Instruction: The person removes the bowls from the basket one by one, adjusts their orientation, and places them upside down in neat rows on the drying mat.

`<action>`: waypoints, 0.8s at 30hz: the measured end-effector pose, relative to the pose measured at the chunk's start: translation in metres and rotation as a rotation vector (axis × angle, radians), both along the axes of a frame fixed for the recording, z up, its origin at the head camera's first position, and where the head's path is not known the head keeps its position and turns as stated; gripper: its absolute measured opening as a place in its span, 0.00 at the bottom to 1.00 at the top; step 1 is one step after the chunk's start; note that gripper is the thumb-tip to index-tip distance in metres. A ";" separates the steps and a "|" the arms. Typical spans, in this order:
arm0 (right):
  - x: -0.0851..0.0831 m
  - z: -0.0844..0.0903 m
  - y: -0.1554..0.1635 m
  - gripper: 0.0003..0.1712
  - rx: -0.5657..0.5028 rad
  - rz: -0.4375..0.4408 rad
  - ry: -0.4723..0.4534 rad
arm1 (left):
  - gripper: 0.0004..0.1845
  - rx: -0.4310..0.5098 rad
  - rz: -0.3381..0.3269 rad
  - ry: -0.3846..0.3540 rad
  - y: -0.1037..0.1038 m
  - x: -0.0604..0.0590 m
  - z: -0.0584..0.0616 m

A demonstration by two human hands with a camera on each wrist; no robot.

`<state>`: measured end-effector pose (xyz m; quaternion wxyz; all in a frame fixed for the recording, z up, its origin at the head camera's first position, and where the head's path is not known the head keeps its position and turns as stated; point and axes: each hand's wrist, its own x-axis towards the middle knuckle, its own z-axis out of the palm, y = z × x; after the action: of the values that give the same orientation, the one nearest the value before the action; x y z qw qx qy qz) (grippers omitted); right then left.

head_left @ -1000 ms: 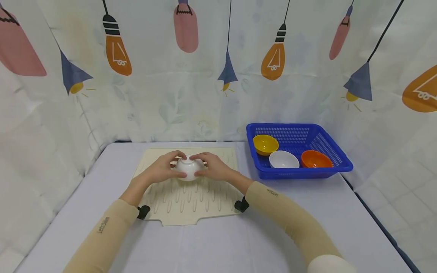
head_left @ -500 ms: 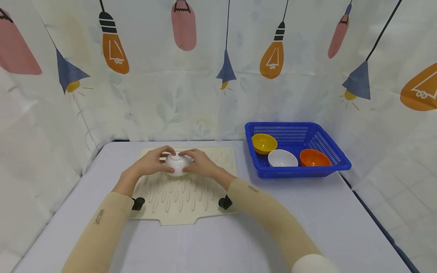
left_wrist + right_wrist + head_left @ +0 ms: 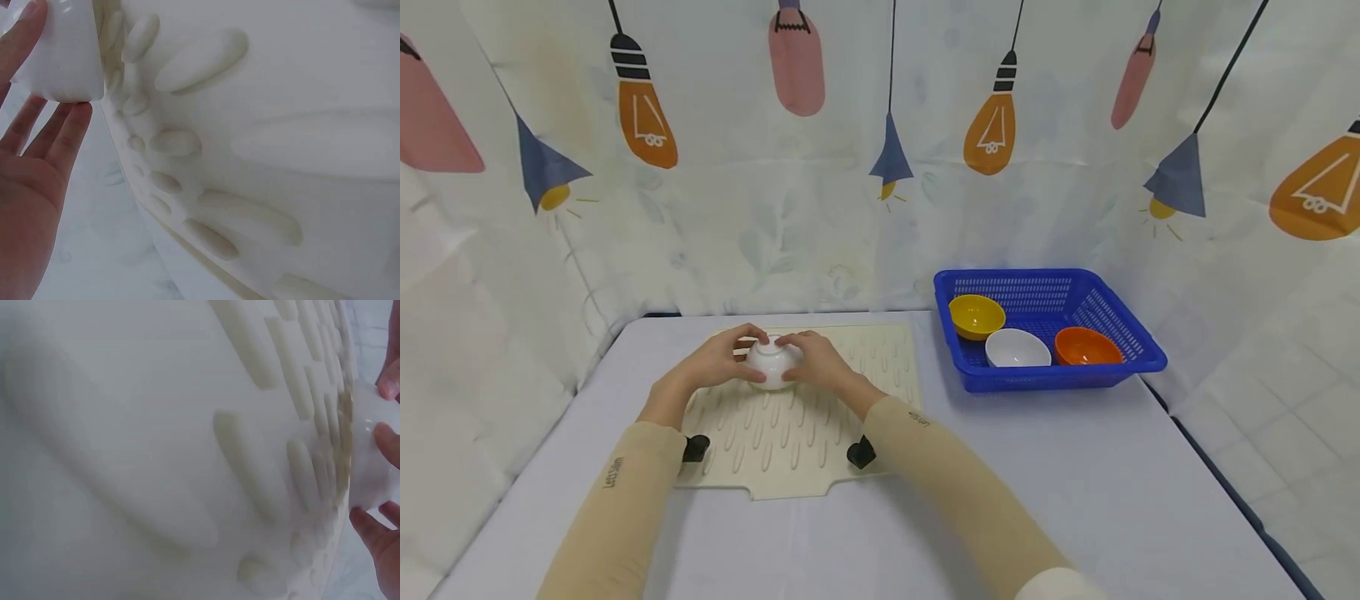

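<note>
Bowl: small white bowl [image 3: 772, 363], upside down on the ridged drying mat [image 3: 820, 433]; likely light, rigid, slippery, breakable.
Grip: left hand [image 3: 718, 362] at 9 o'clock, right hand [image 3: 817, 363] at 3 o'clock, fingers [image 3: 69, 134] curled round its sides.

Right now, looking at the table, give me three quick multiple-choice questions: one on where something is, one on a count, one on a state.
1. Where is the white bowl that both hands hold?
A. in the blue basket
B. over the cream drying mat
C. on bare tablecloth

2. How many bowls lie in the basket?
A. two
B. three
C. four

3. How is the held bowl turned?
A. upside down
B. upright
C. on its side

Answers:
1 B: the left hand and right hand grip the white bowl above the drying mat.
2 B: yellow, white and orange in the blue basket.
3 A: its foot ring faces up.
</note>
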<state>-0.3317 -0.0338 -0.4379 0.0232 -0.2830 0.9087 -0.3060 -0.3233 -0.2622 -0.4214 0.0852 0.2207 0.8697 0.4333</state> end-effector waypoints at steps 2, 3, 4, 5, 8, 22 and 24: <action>0.001 -0.001 -0.004 0.33 0.011 -0.017 0.013 | 0.32 0.006 0.000 -0.005 -0.002 -0.002 -0.002; 0.001 -0.002 -0.006 0.33 0.016 -0.027 0.019 | 0.32 0.011 0.000 -0.009 -0.003 -0.002 -0.002; 0.002 -0.002 -0.007 0.33 0.020 -0.035 0.025 | 0.31 0.015 0.000 -0.013 -0.003 -0.003 -0.003; 0.002 -0.002 -0.009 0.32 0.026 -0.043 0.032 | 0.31 0.015 0.001 -0.014 -0.004 -0.003 -0.004; 0.003 -0.003 -0.012 0.30 0.048 -0.060 0.045 | 0.31 0.012 0.002 -0.017 -0.006 -0.005 -0.006; 0.002 -0.006 -0.008 0.36 0.120 0.001 0.043 | 0.32 0.017 -0.001 -0.017 -0.008 -0.006 -0.009; 0.003 -0.005 -0.004 0.39 0.143 0.031 0.015 | 0.32 0.006 0.002 -0.016 -0.007 -0.006 -0.010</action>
<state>-0.3283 -0.0375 -0.4428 0.0414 -0.2970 0.9238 -0.2379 -0.3292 -0.2694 -0.4313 0.0913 0.2165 0.8679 0.4377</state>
